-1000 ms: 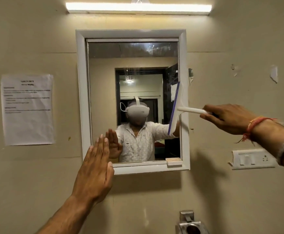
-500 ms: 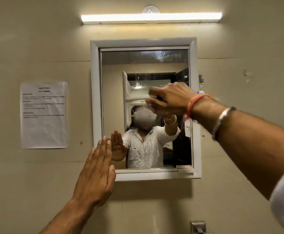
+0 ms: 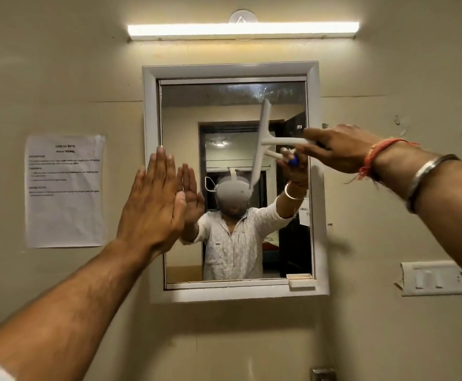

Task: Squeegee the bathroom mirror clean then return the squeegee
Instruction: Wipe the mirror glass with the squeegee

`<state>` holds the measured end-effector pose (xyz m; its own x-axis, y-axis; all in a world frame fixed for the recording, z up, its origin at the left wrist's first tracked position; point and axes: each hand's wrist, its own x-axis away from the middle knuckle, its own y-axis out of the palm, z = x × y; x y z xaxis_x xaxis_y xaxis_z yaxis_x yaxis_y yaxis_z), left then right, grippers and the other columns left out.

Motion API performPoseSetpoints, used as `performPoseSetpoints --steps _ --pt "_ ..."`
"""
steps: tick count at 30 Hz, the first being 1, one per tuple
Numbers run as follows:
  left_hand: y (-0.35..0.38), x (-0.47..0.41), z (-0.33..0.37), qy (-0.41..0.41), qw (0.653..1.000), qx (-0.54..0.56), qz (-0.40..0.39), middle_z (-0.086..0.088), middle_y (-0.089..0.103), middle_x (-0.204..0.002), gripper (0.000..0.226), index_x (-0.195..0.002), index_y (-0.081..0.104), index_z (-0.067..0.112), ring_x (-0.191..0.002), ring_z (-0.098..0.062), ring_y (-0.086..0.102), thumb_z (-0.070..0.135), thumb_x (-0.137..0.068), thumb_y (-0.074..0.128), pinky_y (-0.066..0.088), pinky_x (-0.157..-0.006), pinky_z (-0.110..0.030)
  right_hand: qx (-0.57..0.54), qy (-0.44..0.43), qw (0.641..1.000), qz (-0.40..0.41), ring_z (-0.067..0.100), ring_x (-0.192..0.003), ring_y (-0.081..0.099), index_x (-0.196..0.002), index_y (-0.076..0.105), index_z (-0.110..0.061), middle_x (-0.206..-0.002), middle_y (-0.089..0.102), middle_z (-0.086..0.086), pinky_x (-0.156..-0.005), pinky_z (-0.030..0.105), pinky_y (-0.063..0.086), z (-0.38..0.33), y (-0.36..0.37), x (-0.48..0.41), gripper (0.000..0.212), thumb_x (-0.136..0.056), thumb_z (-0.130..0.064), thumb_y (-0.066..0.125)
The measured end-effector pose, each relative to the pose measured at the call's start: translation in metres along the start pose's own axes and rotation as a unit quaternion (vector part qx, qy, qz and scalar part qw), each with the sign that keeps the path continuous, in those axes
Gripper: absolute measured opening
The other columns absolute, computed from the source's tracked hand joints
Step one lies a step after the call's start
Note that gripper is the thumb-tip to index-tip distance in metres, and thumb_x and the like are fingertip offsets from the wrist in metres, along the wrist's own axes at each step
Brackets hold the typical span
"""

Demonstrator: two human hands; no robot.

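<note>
Squeegee (image 3: 262,138) wiping is the step in hand: your right hand (image 3: 339,148) has its fingers closed on the handle, blade upright on the mirror (image 3: 224,111) just beyond them, left hand (image 3: 152,199) flat-open, so next drag it sideways with steady pressure.

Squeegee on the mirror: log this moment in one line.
stage: wiping | right hand: grips squeegee handle | blade: upright, tilted, on mirror, right half | left hand: flat, open, at frame's left edge
</note>
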<state>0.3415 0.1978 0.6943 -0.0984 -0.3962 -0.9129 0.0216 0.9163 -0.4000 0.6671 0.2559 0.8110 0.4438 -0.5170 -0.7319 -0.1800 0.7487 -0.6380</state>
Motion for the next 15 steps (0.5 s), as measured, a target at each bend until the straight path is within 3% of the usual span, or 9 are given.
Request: performPoseSetpoints --steps 4,9,13,15 --pt "-0.005 -0.016 0.003 0.003 1.0 -0.006 0.013 -0.008 -0.02 -0.159 0.073 -0.151 -0.012 0.009 -0.147 -0.017 -0.018 0.043 -0.089 0.005 -0.009 -0.119 -0.035 -0.009 0.05 0.999 -0.019 0.02 -0.054 0.047 -0.089 0.048 -0.021 -0.064 0.051 0.005 -0.051 0.028 0.034 0.031 0.004 0.026 0.036 -0.096 -0.053 0.033" --pt "-0.014 -0.021 -0.005 0.003 1.0 -0.004 0.022 -0.008 -0.02 -0.16 0.071 -0.153 -0.011 0.01 -0.147 -0.016 -0.019 0.041 -0.092 0.01 -0.008 -0.119 -0.036 -0.009 0.076 0.997 -0.025 0.022 -0.053 0.049 -0.085 0.046 -0.023 -0.063 0.053 0.006 -0.051 0.028 0.035 0.04 0.008 0.038 0.04 -0.091 -0.059 0.03" --pt "-0.021 -0.017 -0.02 -0.004 0.999 -0.016 0.029 -0.007 -0.02 -0.16 0.071 -0.153 -0.01 0.01 -0.147 -0.016 -0.019 0.04 -0.092 0.01 -0.007 -0.12 -0.038 0.012 0.033 0.999 0.027 0.02 -0.05 0.048 -0.087 0.047 -0.021 -0.059 0.051 0.005 -0.049 0.025 0.032 0.018 -0.003 0.035 0.051 -0.084 -0.066 0.024" --pt "-0.022 -0.015 -0.024 -0.004 0.999 -0.019 0.031 -0.007 -0.019 -0.16 0.071 -0.153 -0.009 0.01 -0.147 -0.016 -0.018 0.04 -0.092 0.01 -0.007 -0.12 -0.038 0.015 -0.013 0.999 0.026 0.019 -0.053 0.048 -0.089 0.045 -0.023 -0.062 0.05 0.001 -0.053 0.027 0.037 -0.008 -0.01 0.021 0.053 -0.084 -0.068 0.018"
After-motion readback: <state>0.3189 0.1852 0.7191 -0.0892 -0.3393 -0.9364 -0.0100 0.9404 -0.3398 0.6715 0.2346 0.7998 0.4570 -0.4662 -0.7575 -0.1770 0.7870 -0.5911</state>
